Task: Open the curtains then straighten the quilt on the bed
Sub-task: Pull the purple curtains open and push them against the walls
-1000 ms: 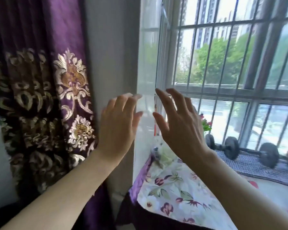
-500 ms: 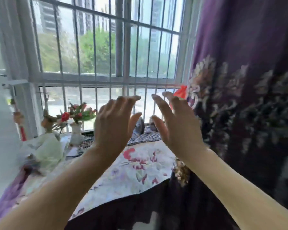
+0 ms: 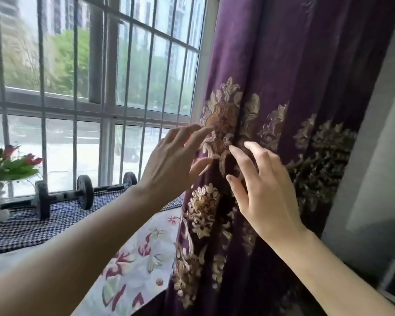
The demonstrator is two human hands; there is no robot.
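Note:
A purple curtain (image 3: pixel 290 65) with gold embroidered flowers hangs gathered at the right side of the barred window (image 3: pixel 96 83). My left hand (image 3: pixel 171 163) is raised at the curtain's left edge, fingers spread, fingertips at the embroidery. My right hand (image 3: pixel 262 190) lies flat against the curtain folds just to the right, fingers apart. Neither hand has closed on the fabric. Below the hands lies a white floral cloth (image 3: pixel 132 265) on the sill ledge; I cannot tell if it is the quilt.
A dumbbell (image 3: pixel 64 197) rests on a black-and-white checked mat (image 3: pixel 32 224) along the window sill. A white vase with red flowers (image 3: pixel 0 169) stands at the far left. A grey wall (image 3: pixel 379 167) borders the curtain on the right.
My view has swung from the left curtain across the window to the right curtain. Both hands stayed raised and open and now reach the right curtain's edge.

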